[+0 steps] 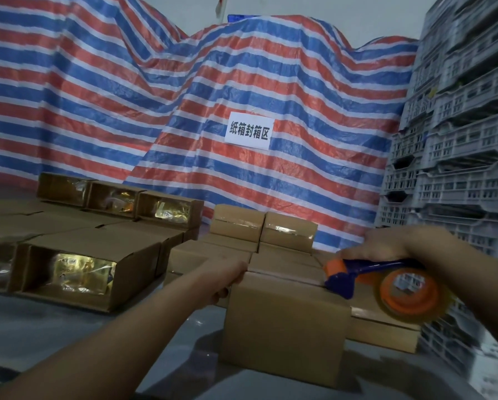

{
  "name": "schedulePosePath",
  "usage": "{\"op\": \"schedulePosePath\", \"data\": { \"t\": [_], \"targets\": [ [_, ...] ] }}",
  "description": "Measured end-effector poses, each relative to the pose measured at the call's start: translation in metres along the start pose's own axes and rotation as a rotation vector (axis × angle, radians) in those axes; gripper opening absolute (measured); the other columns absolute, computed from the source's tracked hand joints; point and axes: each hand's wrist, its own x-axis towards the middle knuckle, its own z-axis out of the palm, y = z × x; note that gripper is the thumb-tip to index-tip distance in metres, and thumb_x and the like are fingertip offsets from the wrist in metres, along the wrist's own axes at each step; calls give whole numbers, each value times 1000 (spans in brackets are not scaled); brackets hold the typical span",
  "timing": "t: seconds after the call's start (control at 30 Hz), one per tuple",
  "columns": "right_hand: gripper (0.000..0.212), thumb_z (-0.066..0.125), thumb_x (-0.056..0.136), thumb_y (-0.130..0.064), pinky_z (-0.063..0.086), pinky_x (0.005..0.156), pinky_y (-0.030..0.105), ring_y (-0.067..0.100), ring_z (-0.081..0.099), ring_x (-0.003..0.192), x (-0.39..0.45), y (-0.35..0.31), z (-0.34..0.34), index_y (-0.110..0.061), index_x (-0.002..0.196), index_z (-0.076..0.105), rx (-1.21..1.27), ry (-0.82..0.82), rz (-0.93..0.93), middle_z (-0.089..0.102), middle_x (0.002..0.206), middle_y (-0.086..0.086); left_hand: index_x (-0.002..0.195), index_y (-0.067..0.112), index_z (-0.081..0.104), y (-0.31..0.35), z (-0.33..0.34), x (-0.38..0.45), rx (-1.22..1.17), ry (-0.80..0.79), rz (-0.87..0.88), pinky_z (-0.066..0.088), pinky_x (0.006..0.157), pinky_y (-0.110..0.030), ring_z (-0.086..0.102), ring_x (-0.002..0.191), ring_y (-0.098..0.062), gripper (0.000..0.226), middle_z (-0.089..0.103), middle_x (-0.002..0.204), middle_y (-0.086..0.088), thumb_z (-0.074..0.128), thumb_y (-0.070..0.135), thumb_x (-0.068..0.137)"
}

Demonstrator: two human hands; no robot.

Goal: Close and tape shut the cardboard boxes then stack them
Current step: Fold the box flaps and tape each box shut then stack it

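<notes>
A closed cardboard box (pixel 285 327) stands on the grey floor in the lower middle. My left hand (pixel 227 280) grips its upper left edge, thumb on the side. My right hand (pixel 386 246) holds a blue and orange tape dispenser (pixel 386 281) with a clear tape roll, its front edge pressed on the box's top right edge. Behind the box sit several taped boxes (pixel 288 230), some stacked two high.
To the left, several open boxes (pixel 77 272) lie on their sides showing gold packets. A red, white and blue striped tarpaulin (pixel 242 82) with a white paper sign (pixel 249 130) hangs behind. Stacked grey plastic crates (pixel 455 140) rise at the right. Grey floor lies in front.
</notes>
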Motion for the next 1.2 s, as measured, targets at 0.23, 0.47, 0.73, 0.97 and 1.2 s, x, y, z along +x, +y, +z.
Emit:
{"op": "schedulePosePath", "data": {
  "t": [0.23,0.47,0.73,0.97,1.2],
  "targets": [
    [70,46,80,-85,51,87,33,18,67,88,2,-7,-4,-24,106,68,-108,-35,79,72,102,3,108,18,61,41,7,-17,664,303,393,54,73,-35,63,83,-14,30,65,94,1,43,41,100],
    [75,45,76,-89,49,98,40,21,69,97,2,-1,0,-24,104,69,-53,-53,100,72,104,4,124,25,54,50,70,-12,1034,-159,559,44,96,-45,54,113,-23,73,57,128,-5,31,82,85],
    [69,42,88,-80,51,98,38,19,68,93,-9,2,-1,-20,112,66,-12,-78,28,72,111,10,145,25,37,39,69,-5,1084,-157,592,26,109,-51,37,137,-27,75,39,151,-6,33,75,90],
    [47,53,88,-72,54,78,25,3,73,76,-18,48,-11,-29,104,64,139,-42,-21,77,83,-14,153,41,11,34,67,-7,1091,-151,622,17,114,-56,23,145,-28,76,19,162,-1,30,77,89],
    [38,47,94,-68,44,58,17,1,61,59,-30,43,13,-33,83,57,-91,-47,-53,68,70,-13,150,47,10,34,67,-5,1115,-149,628,17,112,-55,27,143,-28,72,24,160,-3,27,79,88]
  ]
}}
